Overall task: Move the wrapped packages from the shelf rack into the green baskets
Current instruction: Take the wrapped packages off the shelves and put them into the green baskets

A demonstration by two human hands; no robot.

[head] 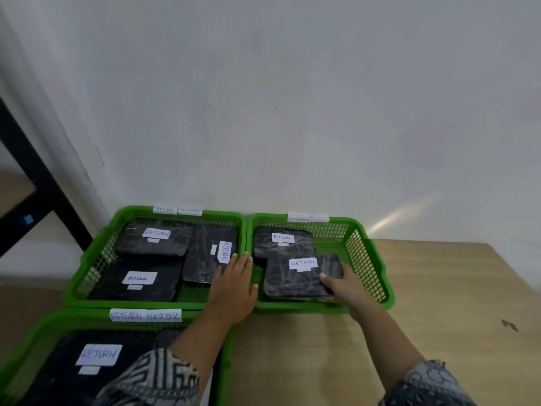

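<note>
Black film-wrapped package (298, 276) marked RETURN lies in the far right green basket (377, 276). Its far edge overlaps a second wrapped package (292, 249) at about 11 o'clock from it. The right hand (342, 285) grips its 4 o'clock corner, thumb on top and fingers curled round the edge, close to the mesh wall. The left hand (234, 285) lies flat with straight fingers, holding nothing, across the rims where this basket meets the far left green basket (96, 244) at 9 o'clock, which holds three packages. A third, near basket (35, 341) sits at 7 o'clock, with at least one package inside.

Several things could go wrong from here. The wrap looks slick, so a package propped on its neighbour may slide or settle tilted once it is let go. The fingers under the corner could also get pinched against the mesh (there is little room on that side). Pulling them out sharply could drag the light basket along the wooden worktop (424, 288), though the flat left hand should limit that. This basket's rim label (307, 217) is too blurred to read in full, so I cannot rule out a sorting mistake. The black shelf rack (35, 183) stands off at 10 o'clock.
</note>
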